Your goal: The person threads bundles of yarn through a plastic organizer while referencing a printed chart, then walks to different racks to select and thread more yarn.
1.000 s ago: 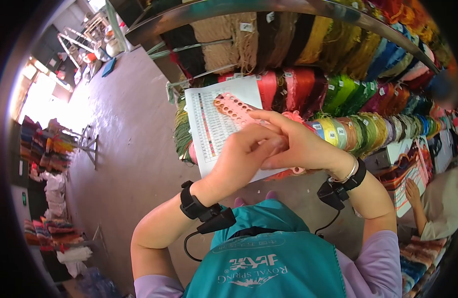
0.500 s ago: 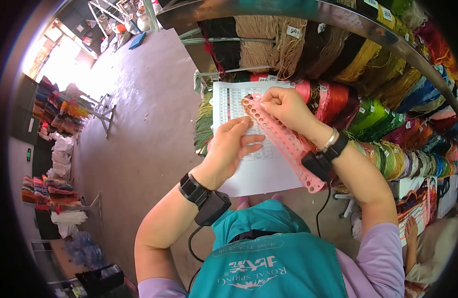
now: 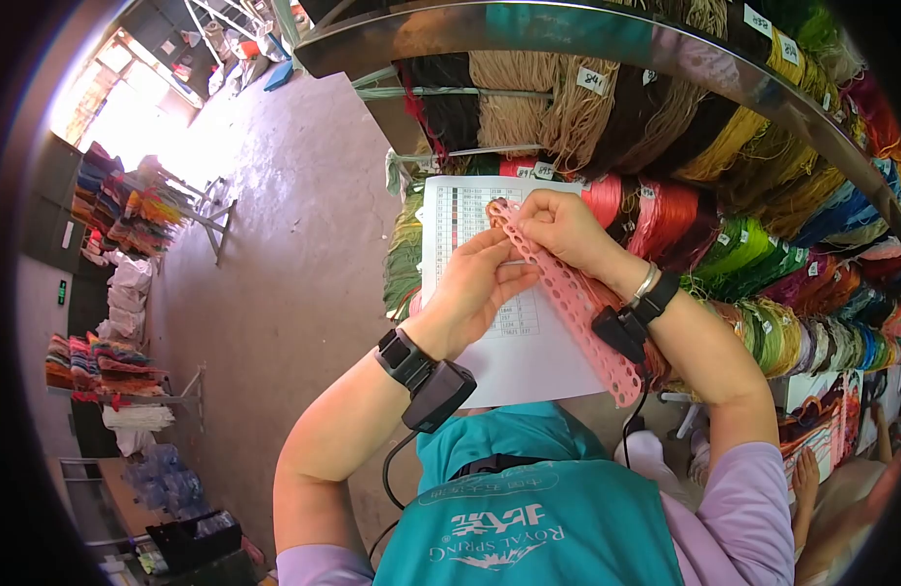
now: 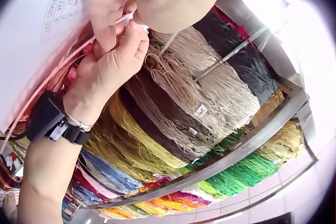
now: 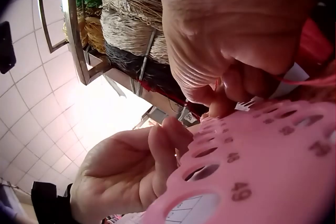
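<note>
A long pink thread card (image 3: pixel 579 317) with rows of numbered holes slants over a printed chart sheet (image 3: pixel 490 371). My right hand (image 3: pixel 573 234) pinches the card near its upper end, fingers curled, and in the right wrist view a thin reddish thread (image 5: pixel 315 82) runs to those fingers. My left hand (image 3: pixel 468 293) meets the card's left edge close by, thumb and forefinger pinching there, the other fingers partly behind it. The left wrist view has both hands' fingertips together, with a small white piece between them. Brown thread loops (image 3: pixel 496 209) sit at the card's upper end.
Labelled thread skeins (image 3: pixel 514 88) in many colours hang in rows behind the card, under a curved metal rail (image 3: pixel 568 21). Another person's hand (image 3: pixel 807 479) is at the lower right. Yarn racks (image 3: pixel 128 200) stand across the floor (image 3: pixel 294 205) at the left.
Earlier both hands were together over the card; then the left hand stood apart from it with fingers spread. Now its fingers have come in to the card's edge beside the right hand.
</note>
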{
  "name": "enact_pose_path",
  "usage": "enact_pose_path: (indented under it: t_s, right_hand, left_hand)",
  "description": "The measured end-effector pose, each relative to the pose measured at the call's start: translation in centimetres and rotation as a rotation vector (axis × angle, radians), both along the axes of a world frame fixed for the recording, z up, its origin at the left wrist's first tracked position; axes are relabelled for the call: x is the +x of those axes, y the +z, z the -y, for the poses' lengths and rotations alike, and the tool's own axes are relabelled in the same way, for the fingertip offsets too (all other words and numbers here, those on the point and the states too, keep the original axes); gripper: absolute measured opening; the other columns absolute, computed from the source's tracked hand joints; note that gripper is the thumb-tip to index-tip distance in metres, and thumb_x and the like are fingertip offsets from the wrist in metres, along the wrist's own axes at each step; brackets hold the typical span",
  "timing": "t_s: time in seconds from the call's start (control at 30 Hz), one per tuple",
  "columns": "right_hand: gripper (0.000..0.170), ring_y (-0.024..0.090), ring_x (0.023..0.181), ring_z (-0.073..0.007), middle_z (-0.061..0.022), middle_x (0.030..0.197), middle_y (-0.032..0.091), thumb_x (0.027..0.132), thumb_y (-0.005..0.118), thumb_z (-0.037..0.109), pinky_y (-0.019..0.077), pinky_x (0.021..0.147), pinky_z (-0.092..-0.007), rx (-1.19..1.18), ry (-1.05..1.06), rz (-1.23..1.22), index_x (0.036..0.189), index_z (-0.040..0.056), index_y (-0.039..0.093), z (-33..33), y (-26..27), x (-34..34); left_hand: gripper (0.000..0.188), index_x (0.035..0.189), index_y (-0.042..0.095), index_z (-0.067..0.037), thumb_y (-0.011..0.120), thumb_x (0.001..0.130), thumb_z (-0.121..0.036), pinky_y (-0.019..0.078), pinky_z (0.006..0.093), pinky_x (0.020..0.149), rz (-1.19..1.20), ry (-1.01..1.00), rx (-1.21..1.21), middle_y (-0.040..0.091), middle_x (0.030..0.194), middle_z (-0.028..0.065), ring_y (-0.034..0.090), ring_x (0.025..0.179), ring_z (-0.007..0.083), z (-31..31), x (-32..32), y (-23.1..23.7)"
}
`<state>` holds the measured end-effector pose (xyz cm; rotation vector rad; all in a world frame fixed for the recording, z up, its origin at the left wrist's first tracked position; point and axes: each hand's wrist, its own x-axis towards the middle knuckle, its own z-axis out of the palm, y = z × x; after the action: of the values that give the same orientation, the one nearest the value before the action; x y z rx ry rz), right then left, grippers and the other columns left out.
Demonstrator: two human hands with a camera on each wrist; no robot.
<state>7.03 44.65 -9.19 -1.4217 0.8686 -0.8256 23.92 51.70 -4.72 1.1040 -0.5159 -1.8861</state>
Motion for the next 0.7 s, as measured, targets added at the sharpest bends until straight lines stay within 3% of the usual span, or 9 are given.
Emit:
enact_pose_path:
  t_s: [0.1,0.2,0.4,0.5,0.6,0.7]
  right_hand:
    - [0.004,0.057,0.067,-0.0065,-0.0012,0.074,0.063,0.086,0.062,0.004,0.045,0.059,-0.0222,-0.115,-0.001,-0.104,0.086,0.0008,0.064,0.4,-0.1,0.0]
    - [0.004,0.056,0.069,-0.0056,0.0003,0.075,0.063,0.086,0.064,0.004,0.0447,0.06,-0.0215,-0.036,0.034,-0.074,0.085,0.0006,0.065,0.3,0.6,0.0]
    - [0.006,0.055,0.069,-0.0047,0.0007,0.075,0.062,0.087,0.066,0.006,0.0446,0.06,-0.0216,0.021,0.081,-0.033,0.084,0.0005,0.065,0.3,1.2,0.2]
    - [0.008,0.049,0.06,-0.0013,0.0053,0.066,0.056,0.09,0.066,0.008,0.0368,0.052,-0.0192,-0.046,0.065,-0.096,0.085,0.0014,0.065,0.1,1.1,0.9]
    - [0.01,0.048,0.059,-0.0013,0.0051,0.064,0.055,0.09,0.067,0.01,0.0364,0.052,-0.02,-0.072,0.076,-0.139,0.086,0.0015,0.064,-0.5,1.9,1.4]
    - [0.014,0.059,0.068,-0.0081,-0.0038,0.072,0.065,0.088,0.07,0.012,0.0464,0.059,-0.0247,-0.049,0.093,-0.261,0.087,-0.0008,0.064,-0.5,1.5,2.0]
  left_hand:
    - [0.023,0.123,0.049,0.003,0.041,0.105,-0.008,0.0607,0.0323,0.082,0.08,-0.015,-0.014,0.064,0.104,0.0139,0.069,0.087,0.0215,0.7,0.0,-1.0]
    - [0.019,0.117,0.051,0.003,0.041,0.105,-0.008,0.0619,0.0298,0.074,0.157,-0.009,-0.014,0.066,0.098,0.0119,0.071,0.081,0.0212,1.0,-0.1,-1.1]
    - [0.017,0.107,0.055,0.002,0.048,0.104,-0.013,0.0615,0.0282,0.07,0.306,-0.084,-0.016,0.068,0.09,0.0118,0.072,0.078,0.0208,1.8,0.5,-0.7]
    - [0.018,0.103,0.058,0.002,0.053,0.103,-0.015,0.0608,0.0262,0.067,0.426,-0.146,-0.032,0.069,0.089,0.0117,0.072,0.076,0.02,2.0,1.5,-0.6]
    - [0.019,0.099,0.061,0.002,0.056,0.102,-0.016,0.0599,0.0244,0.063,0.691,-0.268,-0.152,0.068,0.089,0.0106,0.072,0.072,0.0184,2.2,4.8,-0.1]
    - [0.017,0.099,0.062,0.002,0.058,0.101,-0.014,0.0592,0.0233,0.059,0.607,-0.226,-0.157,0.068,0.087,0.0091,0.071,0.068,0.0167,1.8,6.5,0.6]
